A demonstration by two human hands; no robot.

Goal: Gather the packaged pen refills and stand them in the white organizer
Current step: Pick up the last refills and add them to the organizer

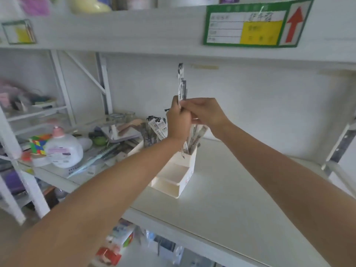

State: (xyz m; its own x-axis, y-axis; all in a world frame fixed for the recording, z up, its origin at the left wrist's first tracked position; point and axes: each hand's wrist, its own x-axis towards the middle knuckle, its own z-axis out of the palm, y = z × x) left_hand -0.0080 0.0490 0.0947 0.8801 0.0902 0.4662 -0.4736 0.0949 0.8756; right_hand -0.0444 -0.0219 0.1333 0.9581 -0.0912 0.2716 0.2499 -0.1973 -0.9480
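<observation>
The white organizer (179,176) stands on the white shelf, with stepped trays at its front and a tall back compartment. Several packaged pen refills (157,130) stand upright in that back part. Above it, my left hand (178,122) and my right hand (206,112) meet, both gripping a thin bundle of packaged refills (181,83) that sticks straight up from my fingers. The bundle's lower end is hidden behind my hands.
The white shelf (240,189) stretches to the right of the organizer. To the left lie a lotion bottle (64,151), a colourful cube (38,144), a comb and other clutter. An upper shelf with a green label (254,26) hangs close overhead.
</observation>
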